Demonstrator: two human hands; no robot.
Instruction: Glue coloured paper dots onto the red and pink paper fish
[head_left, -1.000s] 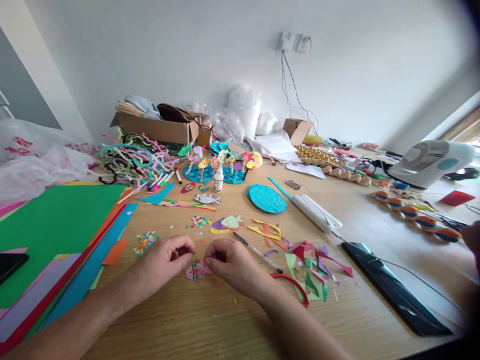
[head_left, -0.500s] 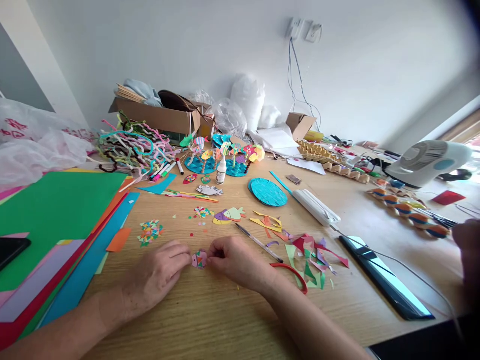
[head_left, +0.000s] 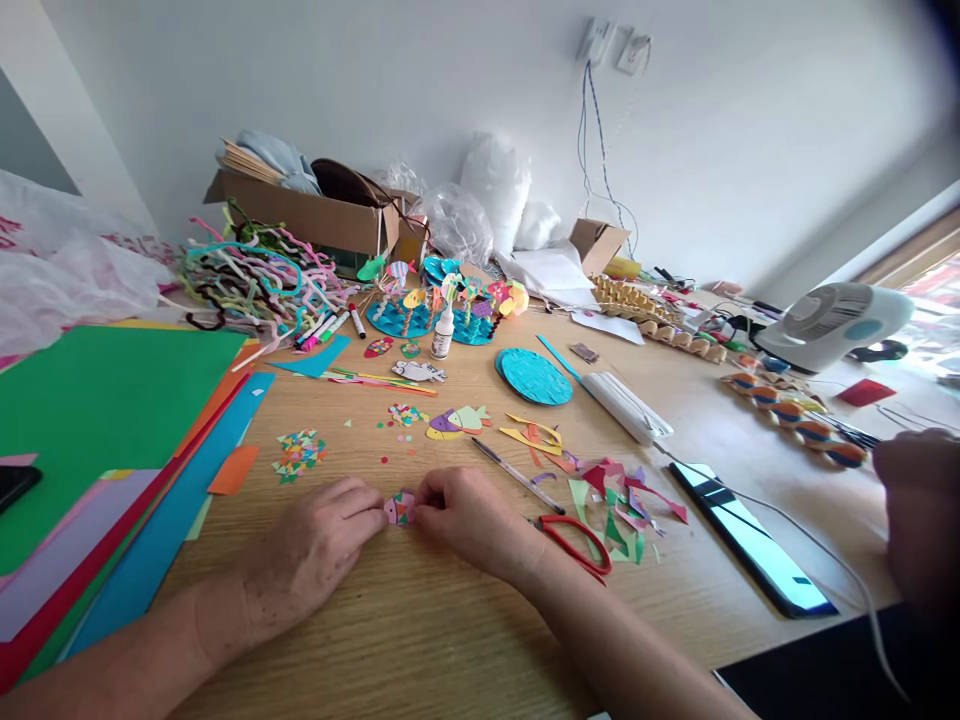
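Observation:
A small pink paper fish [head_left: 400, 508] with coloured triangle pieces stuck on it lies on the table between my hands. My left hand [head_left: 330, 535] rests on the table with its fingertips pressing the fish's left end. From the other side my right hand [head_left: 461, 515] is closed, its fingers at the fish's tail. Red-handled scissors [head_left: 577, 548] lie partly under my right forearm. Just beyond my hands are a pile of small paper triangles [head_left: 300, 455], some round paper dots [head_left: 407, 414] and plain cut-out paper fish [head_left: 457, 421]. A pen [head_left: 517, 474] lies past my right hand.
Coloured paper sheets [head_left: 120, 400] are stacked at the left. A glue bottle [head_left: 442, 334], blue discs [head_left: 535, 376] and a pipe cleaner heap [head_left: 247, 275] stand farther back. Paper scraps [head_left: 622, 505], a phone [head_left: 754, 540] and a fan [head_left: 836, 325] are rightward. Another person's hand [head_left: 919, 500] shows at the right edge.
The view has shifted slightly. My hands stay at the fish with almost the same hold, and more of the scissors shows beside my right forearm.

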